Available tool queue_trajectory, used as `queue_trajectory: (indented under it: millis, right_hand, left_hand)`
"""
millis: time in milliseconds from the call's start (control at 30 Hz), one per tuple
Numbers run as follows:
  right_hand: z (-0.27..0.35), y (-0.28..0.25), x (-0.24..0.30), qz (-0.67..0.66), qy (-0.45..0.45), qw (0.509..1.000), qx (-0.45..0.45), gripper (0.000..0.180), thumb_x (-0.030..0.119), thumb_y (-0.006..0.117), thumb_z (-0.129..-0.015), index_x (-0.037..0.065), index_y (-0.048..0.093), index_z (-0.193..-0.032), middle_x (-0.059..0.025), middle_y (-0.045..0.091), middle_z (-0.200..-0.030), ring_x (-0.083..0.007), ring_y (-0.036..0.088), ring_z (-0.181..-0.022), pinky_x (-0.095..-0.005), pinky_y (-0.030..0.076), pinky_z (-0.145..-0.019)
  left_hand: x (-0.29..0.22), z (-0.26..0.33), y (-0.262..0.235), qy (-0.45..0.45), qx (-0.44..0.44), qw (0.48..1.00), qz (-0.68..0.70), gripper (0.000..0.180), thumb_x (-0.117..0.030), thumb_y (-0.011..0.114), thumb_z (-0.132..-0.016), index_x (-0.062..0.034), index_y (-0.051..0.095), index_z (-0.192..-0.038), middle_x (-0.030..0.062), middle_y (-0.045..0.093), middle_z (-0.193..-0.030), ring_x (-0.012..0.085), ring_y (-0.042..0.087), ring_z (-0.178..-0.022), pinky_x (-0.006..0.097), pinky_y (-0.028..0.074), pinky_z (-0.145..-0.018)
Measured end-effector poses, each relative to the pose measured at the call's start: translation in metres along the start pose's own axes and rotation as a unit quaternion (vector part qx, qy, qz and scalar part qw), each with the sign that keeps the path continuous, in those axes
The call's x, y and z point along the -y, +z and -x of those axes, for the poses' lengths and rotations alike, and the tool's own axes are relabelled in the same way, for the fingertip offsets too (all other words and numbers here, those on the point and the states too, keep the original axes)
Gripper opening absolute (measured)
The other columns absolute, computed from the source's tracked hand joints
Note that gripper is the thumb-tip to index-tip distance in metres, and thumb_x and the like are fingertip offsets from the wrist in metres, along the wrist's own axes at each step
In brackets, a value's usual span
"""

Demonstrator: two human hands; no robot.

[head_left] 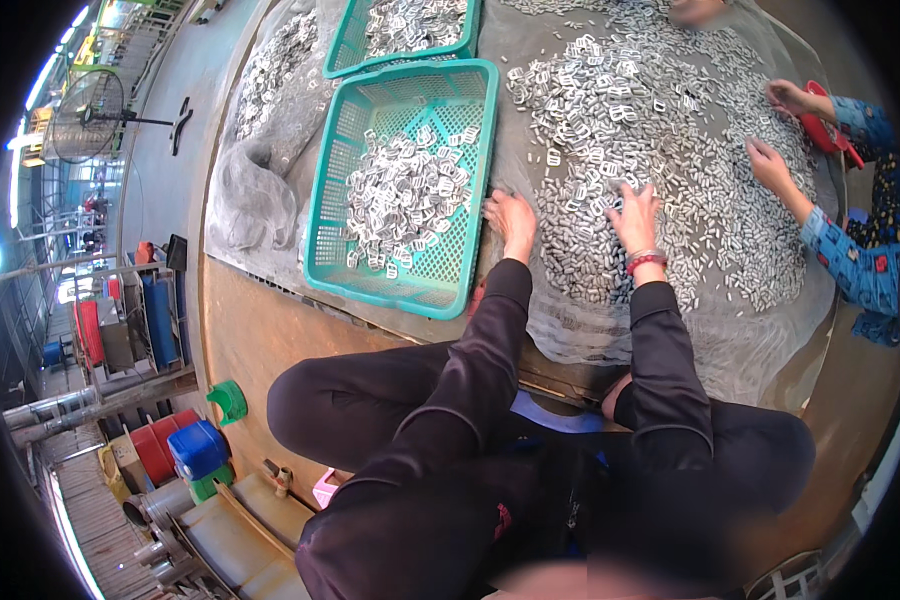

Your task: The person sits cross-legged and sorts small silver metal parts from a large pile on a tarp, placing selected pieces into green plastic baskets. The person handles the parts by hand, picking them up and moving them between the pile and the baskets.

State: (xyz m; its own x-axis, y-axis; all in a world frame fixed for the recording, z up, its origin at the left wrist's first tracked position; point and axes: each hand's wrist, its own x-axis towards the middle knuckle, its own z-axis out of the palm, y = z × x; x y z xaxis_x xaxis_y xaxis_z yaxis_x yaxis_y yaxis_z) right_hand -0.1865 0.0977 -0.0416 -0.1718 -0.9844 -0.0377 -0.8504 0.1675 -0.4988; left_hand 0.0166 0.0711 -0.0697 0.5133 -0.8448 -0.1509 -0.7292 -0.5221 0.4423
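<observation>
My right hand [634, 222], with a red bead bracelet at the wrist, is over a spread of small grey metal pieces [580, 255]. Its fingers are apart and touch the pieces. Pale buckle-like metal frames [590, 85] lie mixed among them, thickest toward the far side. Beside the right wall of a teal plastic basket [475, 265] is my left hand [512, 222]. Its fingers are loosely stretched toward the wall, and I see nothing held in them. Inside the basket lies a heap of the same metal frames [405, 195].
A second teal basket [342, 45] with more frames stands behind the first. Grey mesh cloth [245, 195] covers the work surface. At the right, a co-worker's hands [775, 165] reach over the pieces near a red scoop [820, 125]. A fan [85, 115] stands far left.
</observation>
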Motion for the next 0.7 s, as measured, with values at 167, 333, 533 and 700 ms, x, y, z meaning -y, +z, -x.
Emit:
queue_trajectory:
  millis: [167, 333, 533, 700]
  right_hand:
    - [0.021, 0.022, -0.008, -0.067, -0.048, 0.997, 0.003, 0.026, 0.002, 0.061, -0.071, 0.000, 0.061, -0.096, -0.0240, 0.047, -0.099, -0.0390, 0.052, -0.093, -0.0441, 0.045, -0.081]
    - [0.030, 0.019, -0.029, -0.244, -0.039, 0.969, -0.017, 0.014, 0.015, 0.060, -0.078, 0.001, 0.061, -0.074, -0.0141, 0.058, -0.064, -0.0280, 0.058, -0.060, -0.0384, 0.045, -0.057]
    - [0.022, -0.008, -0.042, -0.600, 0.188, 0.777, -0.011, 0.013, 0.012, 0.052, -0.088, 0.002, 0.055, -0.094, -0.0048, 0.056, -0.077, -0.0151, 0.056, -0.063, -0.0253, 0.046, -0.052]
    - [0.024, -0.037, -0.040, -0.694, 0.083, 0.715, -0.015, 0.017, 0.008, 0.054, -0.086, -0.002, 0.054, -0.099, -0.0061, 0.058, -0.087, -0.0135, 0.058, -0.077, -0.0245, 0.048, -0.067]
  left_hand:
    - [0.022, -0.008, 0.023, 0.117, 0.026, 0.991, -0.051, 0.027, -0.012, 0.049, -0.085, 0.0018, 0.052, -0.108, 0.0200, 0.051, -0.115, 0.0345, 0.046, -0.112, 0.047, 0.038, -0.091]
    - [0.074, -0.062, 0.076, 0.175, 0.132, 0.972, -0.083, 0.029, -0.012, 0.049, -0.080, 0.0053, 0.051, -0.103, 0.0270, 0.057, -0.100, 0.0417, 0.059, -0.090, 0.050, 0.046, -0.081]
    - [0.047, -0.034, 0.054, 0.171, 0.065, 0.982, -0.035, 0.023, -0.002, 0.049, -0.078, 0.0053, 0.053, -0.099, 0.0305, 0.054, -0.100, 0.0440, 0.056, -0.095, 0.053, 0.044, -0.083]
    - [0.033, 0.006, -0.027, 0.177, 0.042, 0.978, 0.105, 0.020, -0.012, 0.056, -0.082, 0.0041, 0.054, -0.095, 0.0243, 0.060, -0.085, 0.0368, 0.060, -0.086, 0.045, 0.047, -0.068]
